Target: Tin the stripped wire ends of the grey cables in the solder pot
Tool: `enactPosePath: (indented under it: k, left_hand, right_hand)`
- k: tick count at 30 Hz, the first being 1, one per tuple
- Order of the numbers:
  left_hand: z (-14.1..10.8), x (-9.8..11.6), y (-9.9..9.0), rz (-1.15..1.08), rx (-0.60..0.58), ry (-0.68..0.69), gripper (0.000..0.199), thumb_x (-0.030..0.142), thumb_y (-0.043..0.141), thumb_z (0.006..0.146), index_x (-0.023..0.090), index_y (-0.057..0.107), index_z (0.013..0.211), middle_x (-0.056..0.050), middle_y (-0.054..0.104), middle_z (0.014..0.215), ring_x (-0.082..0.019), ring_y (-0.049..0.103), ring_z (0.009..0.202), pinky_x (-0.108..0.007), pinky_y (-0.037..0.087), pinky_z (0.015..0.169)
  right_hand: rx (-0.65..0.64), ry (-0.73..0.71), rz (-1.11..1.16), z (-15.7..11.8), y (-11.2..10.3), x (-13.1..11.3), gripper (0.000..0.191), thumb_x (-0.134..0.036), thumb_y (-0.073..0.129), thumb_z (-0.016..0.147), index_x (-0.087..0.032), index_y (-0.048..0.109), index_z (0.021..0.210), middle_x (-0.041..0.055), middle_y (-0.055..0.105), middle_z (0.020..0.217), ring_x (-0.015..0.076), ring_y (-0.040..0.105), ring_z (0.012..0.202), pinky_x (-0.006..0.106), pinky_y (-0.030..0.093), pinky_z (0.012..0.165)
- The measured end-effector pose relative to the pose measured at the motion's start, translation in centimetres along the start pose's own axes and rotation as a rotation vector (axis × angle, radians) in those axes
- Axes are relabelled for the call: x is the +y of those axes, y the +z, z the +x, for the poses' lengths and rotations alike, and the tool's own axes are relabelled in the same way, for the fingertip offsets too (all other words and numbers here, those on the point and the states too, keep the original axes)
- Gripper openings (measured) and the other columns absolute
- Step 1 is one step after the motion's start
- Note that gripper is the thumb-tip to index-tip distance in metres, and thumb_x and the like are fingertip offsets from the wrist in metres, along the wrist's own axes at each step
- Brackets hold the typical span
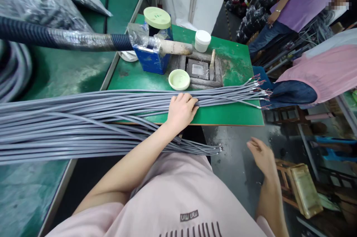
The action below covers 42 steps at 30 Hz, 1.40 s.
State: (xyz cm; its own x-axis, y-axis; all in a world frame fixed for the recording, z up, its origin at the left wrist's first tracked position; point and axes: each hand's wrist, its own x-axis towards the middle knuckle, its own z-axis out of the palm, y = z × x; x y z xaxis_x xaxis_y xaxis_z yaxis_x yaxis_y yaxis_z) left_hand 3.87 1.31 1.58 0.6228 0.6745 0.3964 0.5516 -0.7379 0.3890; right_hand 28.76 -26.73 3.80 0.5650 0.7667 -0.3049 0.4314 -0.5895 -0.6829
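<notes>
My left hand (181, 111) lies over a bundle of long grey cables (134, 97), its fingers curled around part of it at the green table's near edge. The bundle's stripped ends, with thin reddish wires (260, 88), reach past the right end of the table. Closer to my body runs a second group of grey cables (92, 144), its tips (219, 149) ending in front of my shirt. My right hand (262, 155) hangs in the air to the right, apart from the cables, with fingers stretched out and nothing in them.
Behind the bundle are a pale green dish (179, 80), a square solder pot (198, 69) with a scraper (212, 67), a white tub (202, 40) and a blue box (152, 60) under a ribbed hose (83, 39). Two people (304, 73) are on the right, near a stool (302, 188).
</notes>
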Motion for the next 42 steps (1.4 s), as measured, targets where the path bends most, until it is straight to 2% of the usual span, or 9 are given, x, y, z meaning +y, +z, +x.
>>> enactPosePath:
  k: [2, 5, 9, 12, 17, 27, 32, 36, 42]
  left_hand:
    - [0.7, 0.2, 0.4, 0.019, -0.025, 0.002, 0.018, 0.028, 0.064, 0.085, 0.018, 0.067, 0.099, -0.011, 0.064, 0.095, -0.029, 0.054, 0.094, -0.04, 0.037, 0.074]
    - [1.4, 0.2, 0.4, -0.039, -0.048, 0.001, 0.01, 0.027, 0.065, 0.084, 0.018, 0.066, 0.088, -0.009, 0.064, 0.089, -0.028, 0.056, 0.091, -0.039, 0.039, 0.076]
    - [1.5, 0.5, -1.5, -0.239, 0.042, -0.024, 0.011, 0.029, 0.061, 0.087, 0.018, 0.063, 0.087, -0.006, 0.062, 0.086, -0.022, 0.057, 0.084, -0.034, 0.043, 0.075]
    - [0.9, 1.2, -3.9, -0.375, 0.104, -0.019, 0.012, 0.03, 0.058, 0.089, 0.018, 0.061, 0.09, -0.004, 0.06, 0.085, -0.017, 0.056, 0.076, -0.029, 0.045, 0.069]
    - [-0.8, 1.9, -6.0, -0.493, -0.039, 0.137, 0.008, 0.026, 0.057, 0.09, 0.018, 0.059, 0.087, -0.003, 0.06, 0.08, -0.015, 0.056, 0.074, -0.028, 0.045, 0.068]
    - [-0.2, 2.2, -2.8, -0.565, -0.156, 0.09, 0.05, 0.032, 0.05, 0.094, 0.019, 0.041, 0.142, -0.014, 0.058, 0.134, -0.024, 0.059, 0.114, -0.044, 0.048, 0.099]
    - [0.9, 3.9, -1.7, -0.755, -0.185, 0.045, 0.04, 0.032, 0.058, 0.09, 0.018, 0.059, 0.128, -0.011, 0.067, 0.118, -0.025, 0.06, 0.11, -0.045, 0.047, 0.098]
    - [0.1, 5.6, -1.4, -1.197, -0.28, -0.259, 0.025, 0.035, 0.069, 0.082, 0.017, 0.072, 0.099, -0.005, 0.072, 0.085, -0.016, 0.064, 0.076, -0.031, 0.053, 0.073]
    - [-0.4, 5.9, -1.9, -1.566, -0.202, -0.604, 0.028, 0.038, 0.08, 0.068, 0.016, 0.072, 0.082, -0.002, 0.07, 0.073, -0.012, 0.06, 0.065, -0.026, 0.049, 0.065]
  right_hand:
    - [-0.049, 0.013, 0.123, 0.3, 2.8, -1.8, 0.021, -0.043, 0.064, 0.081, -0.035, 0.07, 0.1, 0.0054, 0.075, 0.087, 0.0296, 0.072, 0.076, 0.048, 0.059, 0.068]
    - [-0.421, 0.031, 0.338, 1.6, 7.1, -5.6, 0.034, -0.046, 0.066, 0.079, -0.02, 0.07, 0.1, 0.0069, 0.074, 0.082, 0.0199, 0.07, 0.066, 0.041, 0.059, 0.067]
    - [-0.561, 0.032, 0.672, 3.8, 10.0, -10.6, 0.035, -0.05, 0.066, 0.077, -0.025, 0.067, 0.102, 0.0014, 0.072, 0.082, 0.0155, 0.067, 0.063, 0.031, 0.055, 0.058]
    - [-0.421, -0.049, 0.951, 5.6, 9.1, -13.3, 0.031, -0.048, 0.062, 0.08, -0.029, 0.062, 0.104, 0.0011, 0.072, 0.098, 0.0142, 0.064, 0.068, 0.026, 0.049, 0.054]
    - [-0.019, -0.199, 1.126, 8.3, 5.2, -14.6, 0.027, -0.05, 0.056, 0.085, -0.027, 0.06, 0.097, 0.0018, 0.069, 0.102, 0.0108, 0.054, 0.063, 0.021, 0.038, 0.045]
    - [0.584, -0.217, 1.1, 9.4, -0.9, -7.1, 0.027, -0.042, 0.068, 0.078, -0.027, 0.06, 0.1, -0.005, 0.064, 0.072, 0.0054, 0.045, 0.045, 0.02, 0.039, 0.045]
    - [0.257, -0.203, 0.681, 3.8, -1.0, -7.6, 0.03, -0.037, 0.061, 0.087, -0.026, 0.065, 0.115, -0.0033, 0.059, 0.058, 0.0067, 0.032, 0.037, 0.023, 0.023, 0.037]
    - [-0.179, -0.183, 0.449, 0.7, 1.8, -9.4, 0.032, -0.04, 0.054, 0.091, -0.023, 0.066, 0.115, -0.0016, 0.059, 0.06, 0.0094, 0.04, 0.044, 0.024, 0.027, 0.041]
    - [-0.345, -0.286, 0.328, 1.0, 5.1, -10.9, 0.032, -0.041, 0.048, 0.094, -0.021, 0.065, 0.113, -0.0015, 0.057, 0.062, 0.0108, 0.047, 0.053, 0.024, 0.035, 0.05]
